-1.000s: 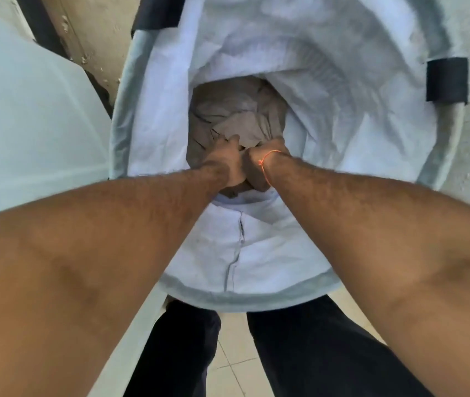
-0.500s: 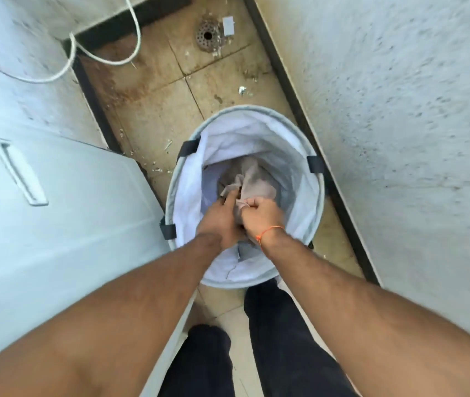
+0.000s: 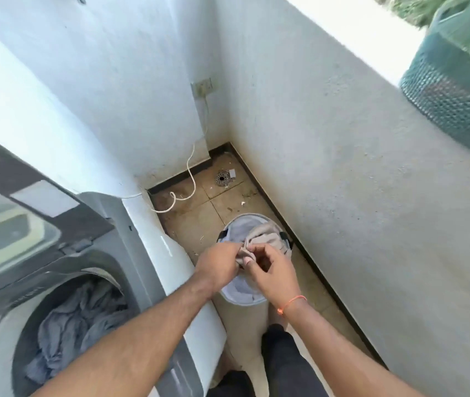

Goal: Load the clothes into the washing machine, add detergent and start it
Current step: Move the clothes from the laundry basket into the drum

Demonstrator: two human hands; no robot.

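The washing machine (image 3: 64, 282) stood at your eight o'clock, drum open, grey clothes (image 3: 76, 325) inside. Your laundry basket (image 3: 239, 290) sat at six o'clock. You held the beige garment (image 3: 259, 239) above it: left hand (image 3: 218, 266) gripped a bunched edge, right hand (image 3: 271, 270) pinched beside. It looked light and floppy; gather more cloth so nothing trails.

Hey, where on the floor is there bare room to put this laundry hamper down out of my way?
Bare tiles lie between the hamper and the floor drain, bordered by the right wall. Near the washing machine the white cable loops across the floor. Around your legs it is crowded.
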